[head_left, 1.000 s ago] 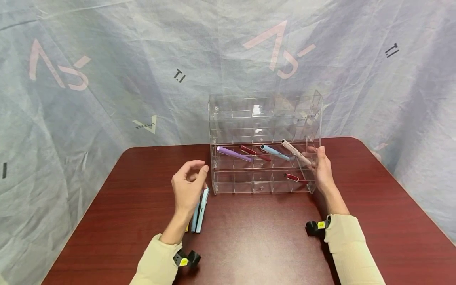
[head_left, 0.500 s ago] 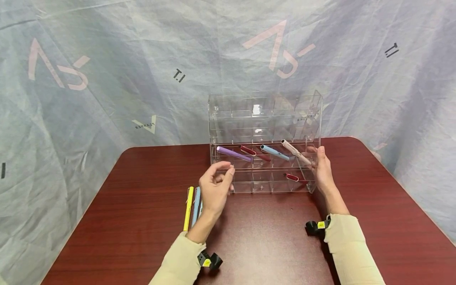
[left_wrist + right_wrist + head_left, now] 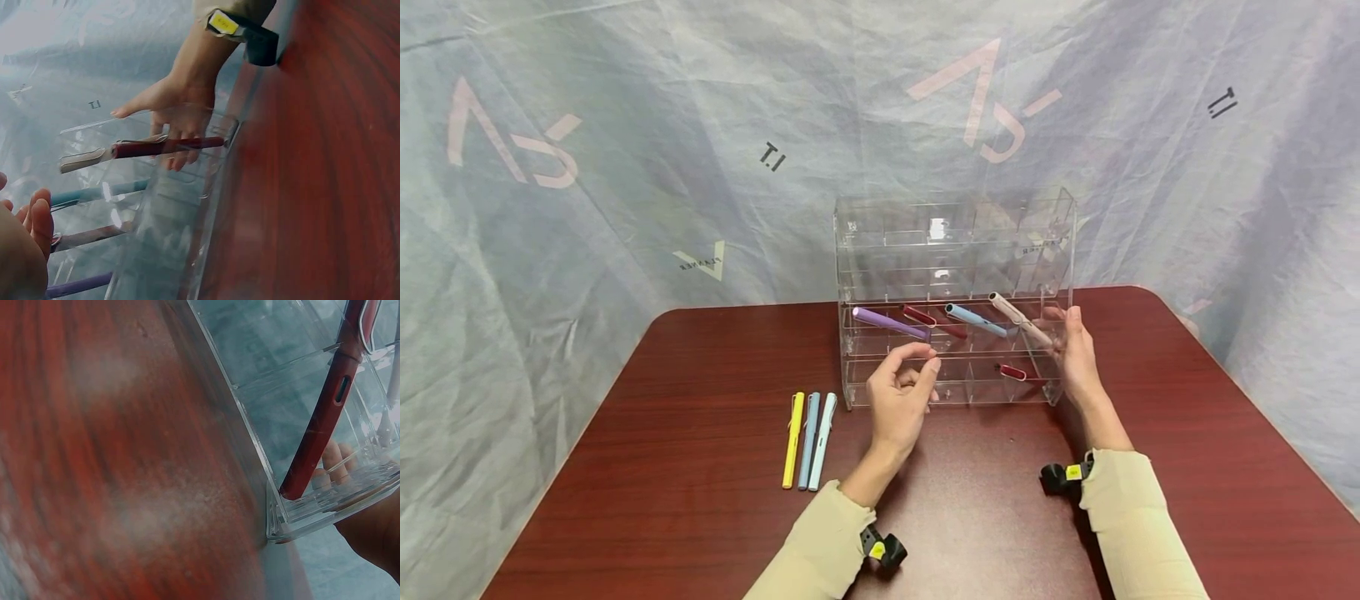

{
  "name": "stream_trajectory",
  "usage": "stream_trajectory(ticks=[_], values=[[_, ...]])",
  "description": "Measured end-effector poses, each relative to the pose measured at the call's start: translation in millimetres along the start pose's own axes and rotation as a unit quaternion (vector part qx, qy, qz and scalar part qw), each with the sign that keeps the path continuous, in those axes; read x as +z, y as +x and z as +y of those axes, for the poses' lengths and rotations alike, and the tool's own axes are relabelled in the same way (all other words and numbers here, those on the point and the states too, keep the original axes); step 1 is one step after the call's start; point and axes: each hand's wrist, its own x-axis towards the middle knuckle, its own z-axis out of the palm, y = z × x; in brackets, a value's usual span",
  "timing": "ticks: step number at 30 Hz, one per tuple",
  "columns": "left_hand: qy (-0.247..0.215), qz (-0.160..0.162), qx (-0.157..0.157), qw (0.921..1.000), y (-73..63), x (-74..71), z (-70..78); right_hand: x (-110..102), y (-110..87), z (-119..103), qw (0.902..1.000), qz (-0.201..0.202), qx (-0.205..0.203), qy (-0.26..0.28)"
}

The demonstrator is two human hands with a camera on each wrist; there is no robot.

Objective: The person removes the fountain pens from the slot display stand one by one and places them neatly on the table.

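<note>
A clear acrylic display rack (image 3: 955,392) stands at the table's back. Purple (image 3: 887,322), dark red (image 3: 932,321), light blue (image 3: 976,320) and off-white (image 3: 1021,319) pens lean in one tier. Another dark red pen (image 3: 1013,372) lies in the bottom tier's right compartment, closer in the right wrist view (image 3: 322,422). My left hand (image 3: 901,404) is before the lower tier, thumb and index finger bent towards each other, nothing visible between them. My right hand (image 3: 1081,358) rests against the rack's right side, fingers seen through the clear panel and thumb apart, as in the left wrist view (image 3: 187,103).
Left of the rack, a yellow pen (image 3: 793,442), a blue pen (image 3: 809,442) and a pale blue pen (image 3: 823,442) lie side by side on the dark red wooden table (image 3: 700,500). A grey printed cloth (image 3: 760,100) hangs behind. Each wrist wears a black camera.
My left hand has moved right, from above the loose pens to in front of the rack's lower tier, uncovering those pens. The right hand stays at the rack's side.
</note>
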Motion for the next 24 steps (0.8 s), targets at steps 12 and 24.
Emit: stream_trajectory(ticks=[12, 24], values=[[0.011, -0.007, -0.032, 0.9994, -5.5, 20.5, -21.1, -0.4, 1.1, 1.2, 0.9999, 0.002, 0.009, -0.005], [0.016, -0.002, -0.035, 0.9992, -8.0, 34.0, -33.9, 0.6, 0.7, -0.8, 0.9999, 0.005, 0.011, -0.011]])
